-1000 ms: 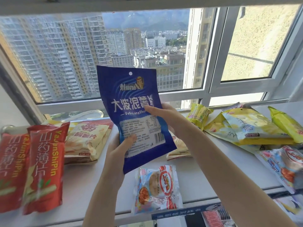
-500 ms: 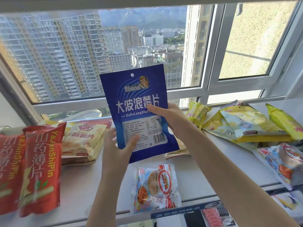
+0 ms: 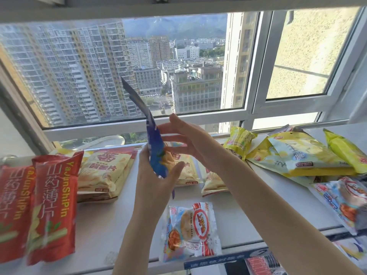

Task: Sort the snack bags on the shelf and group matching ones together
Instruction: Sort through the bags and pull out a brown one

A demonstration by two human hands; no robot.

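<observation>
Head view: a person is holding a blue snack bag [image 3: 156, 155] edge-on above the white shelf [image 3: 103, 221], so that only its thin profile is showing. The bag's long axis is running steeply, its top edge leaning up and to the left against the window [image 3: 139, 66] and its lower corner pointing down toward the shelf. The left hand [image 3: 156, 179] is gripping the lower part, thumb on the near face and the palm wrapping behind; the right hand [image 3: 186, 139] is standing just right of the bag with fingers spread, its fingertips [image 3: 161, 129] touching or nearly touching the upper face, contact not being certain. The bag is hanging clear of the shelf, above the gap between the cream chip bags [image 3: 103, 171] on the left and the yellow bags [image 3: 297, 155] on the right. The red bags [image 3: 49, 205] are lying at the far left, and a shrimp-flake packet [image 3: 188, 231] is sitting at the near edge, directly below the hands. No second blue bag is showing, so its placement is probably turning on finding bare shelf; the left hand, being the one carrying it, is the better placed to set it down.
</observation>
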